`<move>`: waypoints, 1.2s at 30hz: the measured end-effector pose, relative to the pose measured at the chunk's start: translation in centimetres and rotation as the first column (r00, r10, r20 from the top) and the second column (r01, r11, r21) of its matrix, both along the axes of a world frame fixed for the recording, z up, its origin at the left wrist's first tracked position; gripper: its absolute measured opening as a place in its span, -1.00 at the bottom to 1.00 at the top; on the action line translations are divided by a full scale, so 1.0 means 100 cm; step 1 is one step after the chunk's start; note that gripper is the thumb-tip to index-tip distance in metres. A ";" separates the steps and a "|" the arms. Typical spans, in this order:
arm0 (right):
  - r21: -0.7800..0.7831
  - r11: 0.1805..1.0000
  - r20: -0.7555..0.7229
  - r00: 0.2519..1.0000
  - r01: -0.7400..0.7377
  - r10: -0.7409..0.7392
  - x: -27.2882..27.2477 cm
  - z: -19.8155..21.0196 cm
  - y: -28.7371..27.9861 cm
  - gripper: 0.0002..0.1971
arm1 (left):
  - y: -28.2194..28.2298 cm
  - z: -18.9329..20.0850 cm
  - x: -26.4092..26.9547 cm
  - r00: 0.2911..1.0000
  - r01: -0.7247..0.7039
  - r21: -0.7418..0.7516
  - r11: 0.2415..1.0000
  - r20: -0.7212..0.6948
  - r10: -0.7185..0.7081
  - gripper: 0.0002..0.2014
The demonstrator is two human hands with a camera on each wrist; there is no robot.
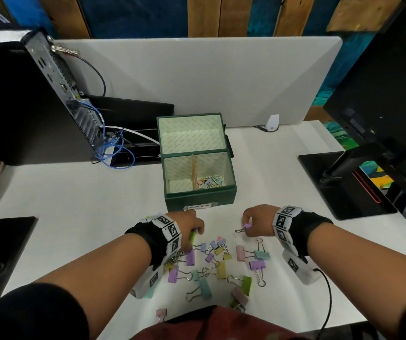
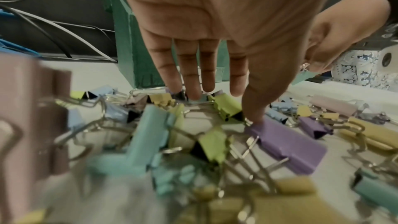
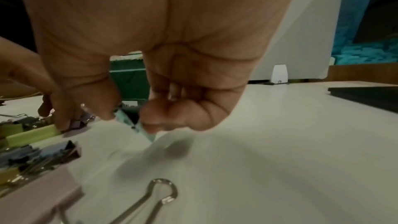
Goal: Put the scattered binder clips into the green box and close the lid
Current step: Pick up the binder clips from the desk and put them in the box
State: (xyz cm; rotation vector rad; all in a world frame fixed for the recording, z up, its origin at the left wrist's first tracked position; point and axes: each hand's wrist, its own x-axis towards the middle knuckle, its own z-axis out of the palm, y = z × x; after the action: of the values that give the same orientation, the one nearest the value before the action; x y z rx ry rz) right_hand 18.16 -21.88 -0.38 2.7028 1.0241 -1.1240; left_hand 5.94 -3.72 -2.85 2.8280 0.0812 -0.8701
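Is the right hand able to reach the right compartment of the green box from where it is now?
Probably yes. The lid stands open behind the green box, so the right compartment is uncovered. The right hand, pinching a small clip, is just in front of the box with nothing between them.

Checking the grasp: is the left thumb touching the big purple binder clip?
Touching. In the left wrist view the left hand points down and its thumb tip presses on the end of the purple binder clip, no gap between them.
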 end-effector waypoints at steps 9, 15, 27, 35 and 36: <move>-0.108 0.990 -0.050 0.994 0.094 -0.099 0.004 0.006 0.010 -0.67 | -0.001 -0.002 0.004 0.999 -0.012 -0.033 0.999 0.033 0.013 -0.70; -0.136 0.959 -0.041 0.965 0.250 -0.257 0.012 0.009 0.017 -0.72 | 0.007 -0.005 0.005 0.997 -0.067 -0.084 0.994 0.027 0.070 -0.62; -0.105 0.951 -0.178 0.935 0.292 -0.307 0.013 0.003 0.024 -0.86 | 0.020 -0.007 0.003 0.981 -0.179 -0.210 0.961 0.037 0.190 -0.73; 0.157 0.906 -0.370 0.874 0.393 -0.316 0.013 0.016 0.030 -0.86 | 0.031 0.038 0.010 0.848 -0.308 -0.465 0.830 0.261 0.461 -0.79; 0.183 0.894 -0.385 0.866 0.410 -0.318 0.013 0.019 0.033 -0.87 | 0.035 0.045 0.013 0.805 -0.339 -0.480 0.809 0.297 0.513 -0.79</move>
State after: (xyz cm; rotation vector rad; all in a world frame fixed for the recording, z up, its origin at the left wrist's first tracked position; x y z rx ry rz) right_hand 19.46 -18.61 1.50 3.0750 0.7402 -1.6932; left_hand 7.29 -0.20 1.63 2.3769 0.4247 -0.1434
